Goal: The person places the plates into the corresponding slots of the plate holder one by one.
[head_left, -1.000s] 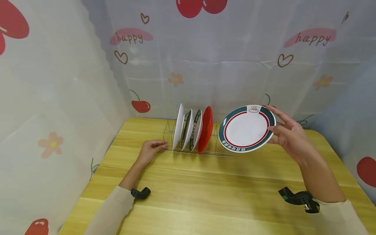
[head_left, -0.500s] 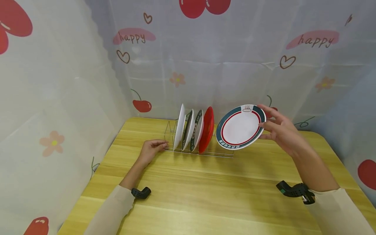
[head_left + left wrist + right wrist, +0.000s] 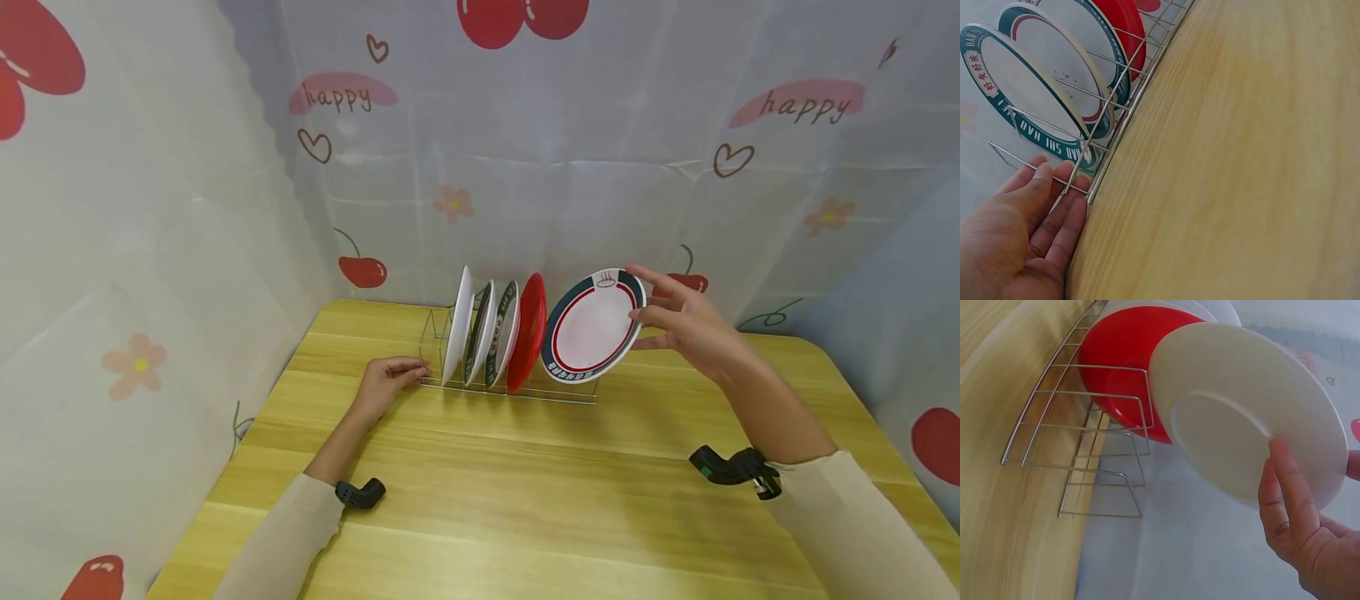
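A wire dish rack (image 3: 555, 398) stands on the wooden table with several plates upright in it. My left hand (image 3: 384, 387) grips the rack's left end, thumb and fingers about the wire (image 3: 1079, 187). In the head view a white plate back (image 3: 456, 333) comes first, then green-rimmed plates (image 3: 502, 337) and a red plate (image 3: 528, 333). My right hand (image 3: 686, 325) holds a white plate with a green rim and red ring (image 3: 594, 329) by its right edge, tilted, just right of the red plate. Its plain back (image 3: 1216, 437) faces the right wrist camera, fingers against it.
Bare rack slots (image 3: 1104, 469) show at the rack's right end, beneath the held plate. The wooden table (image 3: 480, 500) stretches in front of the rack. A patterned curtain (image 3: 525, 217) hangs close behind, and another sheet (image 3: 172, 275) hangs on the left.
My right hand has carried its plate leftward, close to the red plate and over the rack's right end, turning it more edge-on. The left hand stays on the rack.
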`<action>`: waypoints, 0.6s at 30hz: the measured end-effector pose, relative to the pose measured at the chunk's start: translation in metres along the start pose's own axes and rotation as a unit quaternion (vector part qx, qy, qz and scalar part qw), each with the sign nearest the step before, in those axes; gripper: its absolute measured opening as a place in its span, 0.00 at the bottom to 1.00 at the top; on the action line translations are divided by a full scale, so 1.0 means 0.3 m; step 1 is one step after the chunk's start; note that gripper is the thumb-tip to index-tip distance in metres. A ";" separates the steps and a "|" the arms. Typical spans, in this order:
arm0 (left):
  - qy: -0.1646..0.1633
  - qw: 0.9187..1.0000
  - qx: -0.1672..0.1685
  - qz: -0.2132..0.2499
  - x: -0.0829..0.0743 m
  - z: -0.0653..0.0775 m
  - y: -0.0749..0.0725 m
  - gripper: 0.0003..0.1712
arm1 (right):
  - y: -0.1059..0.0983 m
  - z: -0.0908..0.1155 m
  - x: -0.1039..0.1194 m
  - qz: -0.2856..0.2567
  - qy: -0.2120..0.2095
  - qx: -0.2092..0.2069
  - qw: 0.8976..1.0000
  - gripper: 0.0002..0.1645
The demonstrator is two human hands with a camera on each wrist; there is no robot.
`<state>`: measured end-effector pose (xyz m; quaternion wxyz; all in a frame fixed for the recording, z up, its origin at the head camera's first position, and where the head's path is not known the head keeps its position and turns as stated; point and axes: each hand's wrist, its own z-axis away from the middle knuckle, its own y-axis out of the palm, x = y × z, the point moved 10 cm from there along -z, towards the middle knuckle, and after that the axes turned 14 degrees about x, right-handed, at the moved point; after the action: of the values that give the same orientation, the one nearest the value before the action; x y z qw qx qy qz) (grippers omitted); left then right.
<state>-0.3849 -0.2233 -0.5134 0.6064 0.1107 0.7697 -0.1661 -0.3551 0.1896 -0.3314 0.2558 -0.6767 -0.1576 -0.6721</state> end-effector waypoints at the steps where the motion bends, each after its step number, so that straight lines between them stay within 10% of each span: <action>1: -0.001 1.000 0.001 0.000 0.001 0.000 0.000 0.12 | 0.002 -0.005 -0.002 0.004 0.003 0.001 1.000 0.42; 18: -0.005 1.000 0.008 0.005 -0.001 0.001 0.001 0.13 | 0.070 -0.090 -0.025 0.050 0.023 0.002 0.998 0.43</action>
<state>-0.3845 -0.2232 -0.5131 0.6099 0.1184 0.7650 -0.1699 -0.3661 0.1581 -0.3427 0.2941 -0.6675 -0.1185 -0.6737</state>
